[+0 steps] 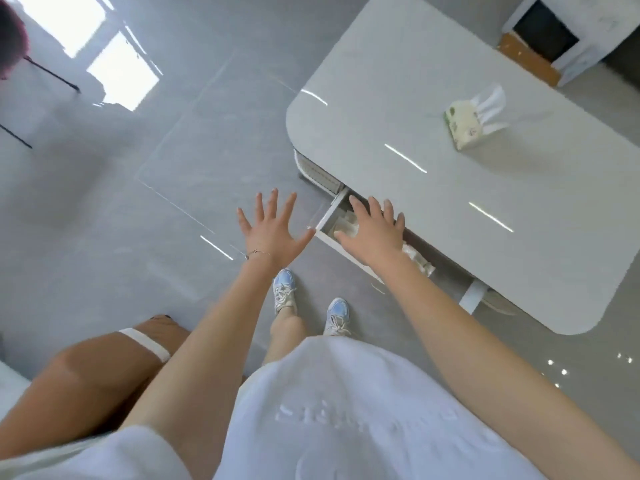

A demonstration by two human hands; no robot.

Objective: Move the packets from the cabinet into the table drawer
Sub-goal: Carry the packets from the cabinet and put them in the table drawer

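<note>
Lying in one drawer (326, 219), two packets (346, 224); sitting on one table (450, 244), one tissue pack (465, 125); hovering, one left hand (270, 233), one right hand (374, 233).

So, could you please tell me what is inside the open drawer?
Pale packets show in the drawer, by the thumb and beside the wrist. The right hand covers the middle, and the table hides the back.

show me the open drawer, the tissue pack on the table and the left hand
drawer (329, 212): head view, its white end wall.
tissue pack (464, 128): head view, middle of the wrapper.
left hand (272, 233): head view, back of the hand.
</note>
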